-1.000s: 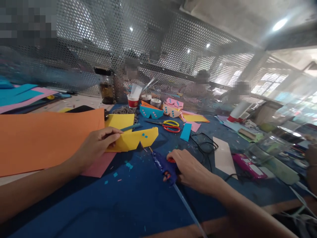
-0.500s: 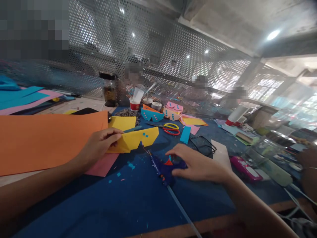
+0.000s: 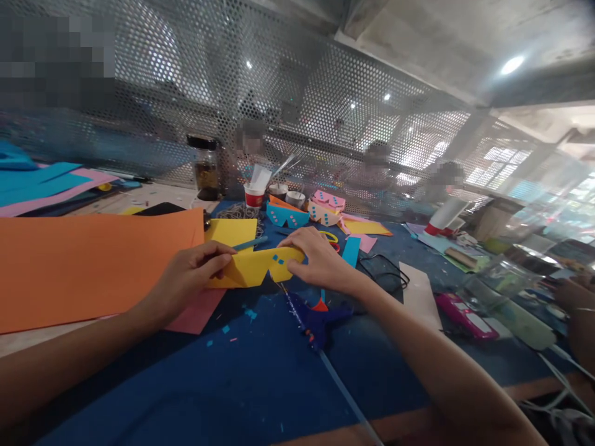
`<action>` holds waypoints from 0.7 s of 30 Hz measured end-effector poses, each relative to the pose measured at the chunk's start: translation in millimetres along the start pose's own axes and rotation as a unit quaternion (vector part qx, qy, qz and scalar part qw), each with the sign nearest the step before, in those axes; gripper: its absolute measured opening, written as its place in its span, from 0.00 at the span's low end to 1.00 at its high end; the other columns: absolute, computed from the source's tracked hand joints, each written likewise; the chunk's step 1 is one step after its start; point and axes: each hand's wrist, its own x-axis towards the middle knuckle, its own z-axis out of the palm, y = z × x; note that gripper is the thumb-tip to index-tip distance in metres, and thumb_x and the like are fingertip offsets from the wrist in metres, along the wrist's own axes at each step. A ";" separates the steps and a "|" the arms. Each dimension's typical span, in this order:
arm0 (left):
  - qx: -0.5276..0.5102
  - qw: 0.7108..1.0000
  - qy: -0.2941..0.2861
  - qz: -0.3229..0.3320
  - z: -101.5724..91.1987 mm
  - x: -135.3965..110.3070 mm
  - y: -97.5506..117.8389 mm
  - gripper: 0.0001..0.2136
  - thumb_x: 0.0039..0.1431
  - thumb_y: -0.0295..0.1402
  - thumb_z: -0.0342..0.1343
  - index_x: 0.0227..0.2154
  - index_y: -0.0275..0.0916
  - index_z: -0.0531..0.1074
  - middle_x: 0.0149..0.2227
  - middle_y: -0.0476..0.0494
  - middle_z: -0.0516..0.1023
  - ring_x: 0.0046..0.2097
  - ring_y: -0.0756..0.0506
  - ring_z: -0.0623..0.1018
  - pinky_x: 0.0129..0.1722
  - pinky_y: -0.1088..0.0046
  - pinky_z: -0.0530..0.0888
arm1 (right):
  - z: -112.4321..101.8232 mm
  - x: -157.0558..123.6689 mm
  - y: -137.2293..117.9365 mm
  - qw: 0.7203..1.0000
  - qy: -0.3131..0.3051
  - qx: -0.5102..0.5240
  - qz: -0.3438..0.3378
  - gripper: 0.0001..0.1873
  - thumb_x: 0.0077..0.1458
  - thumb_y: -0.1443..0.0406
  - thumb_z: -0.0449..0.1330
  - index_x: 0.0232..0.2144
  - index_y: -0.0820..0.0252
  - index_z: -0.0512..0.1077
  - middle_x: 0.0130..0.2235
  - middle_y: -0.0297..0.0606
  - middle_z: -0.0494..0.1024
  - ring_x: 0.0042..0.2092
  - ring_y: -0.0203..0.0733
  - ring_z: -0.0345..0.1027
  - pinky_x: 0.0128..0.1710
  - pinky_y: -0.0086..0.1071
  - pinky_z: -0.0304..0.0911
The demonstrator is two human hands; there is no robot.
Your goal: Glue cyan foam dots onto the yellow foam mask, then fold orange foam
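Note:
Between my hands is a pair of yellow paper glasses (image 3: 253, 267) with small blue squares stuck near its right side. My left hand (image 3: 198, 272) pinches its left end between thumb and fingers. At the right end, my right hand (image 3: 318, 260) grips the paper, thumb in front and fingers behind. Just below lies a blue glue gun (image 3: 316, 319) with an orange trigger, its nozzle pointing up toward the paper. A long translucent glue stick (image 3: 346, 390) sticks out of its back. Small blue paper scraps (image 3: 250, 314) lie to the left of the gun.
A large orange sheet (image 3: 93, 266) covers the table's left. Blue paper glasses (image 3: 287, 215) and peach ones (image 3: 324, 215) stand behind, near paper cups (image 3: 253, 196) and a lidded jar (image 3: 206, 170). Scissors (image 3: 331, 238) are partly hidden by my right hand. Another person's hand (image 3: 574, 294) is at far right.
My right hand has left the glue gun, which stays on the table, and moved up and left to take the right end of the yellow paper glasses. My left hand keeps its hold.

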 end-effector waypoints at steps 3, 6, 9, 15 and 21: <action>0.024 1.000 -0.002 0.013 0.4 0.6 -3.3 0.17 0.53 0.50 0.58 0.33 0.42 0.81 0.31 0.47 0.79 0.34 0.44 0.77 0.32 0.71 0.71 | 4.5 -2.9 6.9 0.999 -0.024 0.026 0.028 0.09 0.57 0.67 0.63 0.42 0.56 0.75 0.47 0.40 0.78 0.52 0.49 0.67 0.58 0.46 0.62; 0.024 1.000 -0.010 0.017 0.6 1.8 -10.8 0.17 0.56 0.50 0.58 0.36 0.42 0.81 0.31 0.47 0.79 0.34 0.44 0.77 0.33 0.70 0.72 | 6.3 -4.1 7.5 0.997 -0.039 0.050 0.041 0.09 0.55 0.67 0.64 0.40 0.56 0.73 0.46 0.40 0.77 0.51 0.47 0.67 0.57 0.44 0.62; 0.017 1.000 -0.011 0.014 1.1 1.6 -12.6 0.17 0.56 0.50 0.58 0.36 0.42 0.81 0.32 0.47 0.80 0.34 0.44 0.77 0.33 0.71 0.73 | 8.8 -3.5 5.2 0.995 -0.041 0.072 0.047 0.09 0.54 0.67 0.65 0.39 0.58 0.73 0.44 0.40 0.76 0.49 0.46 0.69 0.56 0.42 0.64; 0.024 1.000 -0.006 0.016 2.6 -0.5 -2.9 0.16 0.54 0.49 0.58 0.33 0.43 0.81 0.32 0.47 0.81 0.35 0.44 0.78 0.32 0.72 0.72 | 12.9 -3.7 1.5 0.993 -0.025 0.088 0.070 0.08 0.51 0.69 0.65 0.36 0.58 0.73 0.42 0.38 0.77 0.47 0.44 0.70 0.53 0.41 0.65; 0.005 1.000 -0.007 0.011 2.4 0.0 -6.3 0.17 0.53 0.49 0.59 0.34 0.42 0.81 0.32 0.46 0.80 0.36 0.44 0.77 0.33 0.71 0.72 | 14.3 -4.3 -0.5 0.990 -0.019 0.099 0.095 0.09 0.51 0.69 0.65 0.37 0.59 0.74 0.44 0.41 0.76 0.49 0.46 0.69 0.54 0.41 0.65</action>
